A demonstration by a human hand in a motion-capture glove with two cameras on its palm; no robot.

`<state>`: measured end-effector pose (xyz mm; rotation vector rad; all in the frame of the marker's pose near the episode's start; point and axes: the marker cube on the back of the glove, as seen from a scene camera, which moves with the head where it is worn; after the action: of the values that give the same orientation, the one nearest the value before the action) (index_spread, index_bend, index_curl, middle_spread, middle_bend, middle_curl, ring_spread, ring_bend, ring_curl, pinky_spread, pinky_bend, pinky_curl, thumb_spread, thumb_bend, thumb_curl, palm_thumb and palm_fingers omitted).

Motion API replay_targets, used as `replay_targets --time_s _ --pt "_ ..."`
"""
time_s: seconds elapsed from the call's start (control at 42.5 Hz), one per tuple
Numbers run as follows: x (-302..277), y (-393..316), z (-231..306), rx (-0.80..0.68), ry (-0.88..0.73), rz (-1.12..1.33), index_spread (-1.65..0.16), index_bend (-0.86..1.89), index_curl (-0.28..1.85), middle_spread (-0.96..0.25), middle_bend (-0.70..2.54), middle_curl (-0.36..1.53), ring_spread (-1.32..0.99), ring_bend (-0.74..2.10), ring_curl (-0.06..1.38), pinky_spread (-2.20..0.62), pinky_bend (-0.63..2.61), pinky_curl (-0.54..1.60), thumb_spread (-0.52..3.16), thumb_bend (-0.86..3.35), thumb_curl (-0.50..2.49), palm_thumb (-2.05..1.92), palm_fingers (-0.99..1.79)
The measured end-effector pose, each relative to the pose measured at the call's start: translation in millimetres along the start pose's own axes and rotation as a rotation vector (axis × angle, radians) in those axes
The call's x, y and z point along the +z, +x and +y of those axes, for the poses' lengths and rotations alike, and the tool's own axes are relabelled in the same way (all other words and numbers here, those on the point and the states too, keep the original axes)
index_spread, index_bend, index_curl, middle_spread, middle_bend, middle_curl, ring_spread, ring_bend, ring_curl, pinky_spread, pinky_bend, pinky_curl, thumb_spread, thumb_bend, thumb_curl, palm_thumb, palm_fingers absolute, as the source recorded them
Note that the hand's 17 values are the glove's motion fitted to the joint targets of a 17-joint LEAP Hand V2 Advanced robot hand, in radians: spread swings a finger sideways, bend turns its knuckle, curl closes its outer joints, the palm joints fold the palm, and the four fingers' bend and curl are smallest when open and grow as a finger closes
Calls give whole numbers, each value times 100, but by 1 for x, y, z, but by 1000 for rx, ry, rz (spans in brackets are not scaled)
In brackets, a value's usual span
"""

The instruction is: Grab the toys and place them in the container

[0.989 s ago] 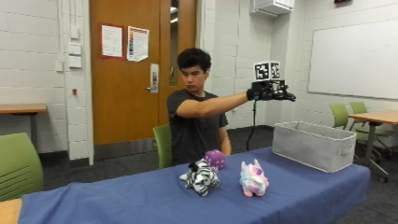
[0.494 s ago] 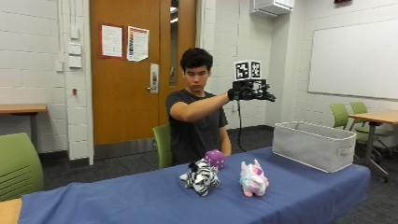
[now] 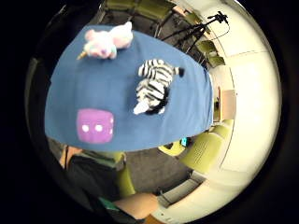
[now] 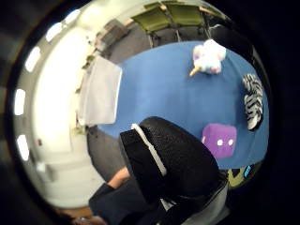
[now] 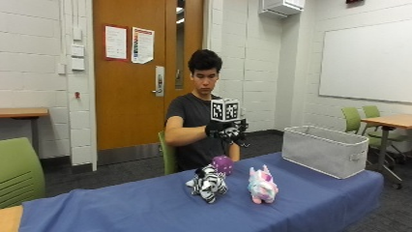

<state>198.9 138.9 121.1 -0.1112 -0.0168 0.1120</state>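
Observation:
Three toys lie on the blue table [image 5: 128,208]: a striped zebra [image 5: 207,183], a purple cube plush [image 5: 223,164] behind it, and a pink unicorn [image 5: 262,185] to its right. The grey fabric container [image 5: 325,151] stands at the table's right end. My gloved right hand [image 5: 227,131] hangs in the air above the purple cube, fingers relaxed, holding nothing. From the palm, the zebra [image 3: 152,86], the cube [image 3: 95,125] and the unicorn [image 3: 105,43] lie well below. The thumb side shows a gloved finger [image 4: 168,159], the container [image 4: 101,91] and the unicorn [image 4: 208,57].
Green chairs [image 5: 19,174] stand at the left and behind the table's far side. Another table with chairs [image 5: 386,121] is at the right, beyond the container. Bare blue cloth lies between the unicorn and the container.
The gloved hand has come down from head height and moved left, from the container's side to just above the toys. The toys and the container have not moved.

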Motion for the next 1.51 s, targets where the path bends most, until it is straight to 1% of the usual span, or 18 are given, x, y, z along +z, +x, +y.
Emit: replay_targets --time_s 0.212,0.33,0.659,0.801,0.918,1.013,1.107,1.154,1.177,1.201,1.248,1.295,1.366,1.389,1.436,1.507 --pt "76 10 18 -2 -79 -10 -27 20 39 -12 25 31 -32 19 18 -6 35 29 119 -8 5 -13 21" --pt "106 15 22 -1 -123 0 -28 17 38 -13 21 31 -32 18 18 -7 49 33 119 -8 6 -12 25" --pt "128 27 36 24 -168 0 -29 18 40 -11 17 32 -30 18 19 -5 64 38 114 -4 10 -4 20" --pt "134 32 48 25 -167 -5 -31 23 42 -10 14 31 -30 19 19 -8 69 39 114 -2 14 -1 24" --pt "133 33 54 24 -123 -9 -32 42 47 -11 11 27 -33 23 20 -13 68 38 117 2 18 8 36" --pt "128 32 54 19 -84 -1 -33 68 56 -14 18 27 -38 24 20 -18 58 34 121 5 20 15 57" --pt "122 32 56 19 -36 -4 -32 76 61 -16 21 28 -42 33 22 -23 56 33 125 10 23 26 76" --pt "117 33 54 22 -13 -2 -31 73 61 -18 22 29 -44 42 24 -26 57 33 127 15 26 36 88" --pt "114 34 52 23 -2 -3 -31 77 64 -18 20 29 -43 37 22 -25 55 32 126 12 25 31 78" --pt "111 35 50 23 7 -6 -30 72 64 -19 24 31 -45 48 28 -28 60 35 128 17 28 40 92" --pt "106 36 45 19 16 -17 -30 62 63 -23 28 31 -46 56 28 -32 66 35 128 20 30 46 108" --pt "102 35 39 11 15 -21 -29 52 64 -27 32 33 -48 70 33 -37 68 35 124 20 33 49 119" --pt "99 32 29 -2 3 -12 -29 45 66 -30 38 36 -48 82 38 -41 70 37 119 19 36 52 120" --pt "98 30 26 -8 -4 -11 -29 40 66 -31 49 40 -47 89 41 -42 66 36 115 20 38 55 129" --pt "96 25 20 -27 -18 -10 -30 38 68 -32 54 42 -46 94 43 -44 67 37 111 20 41 58 128" --pt "90 14 7 -60 -34 -3 -30 27 66 -34 65 46 -45 100 46 -46 70 38 105 19 44 60 126"
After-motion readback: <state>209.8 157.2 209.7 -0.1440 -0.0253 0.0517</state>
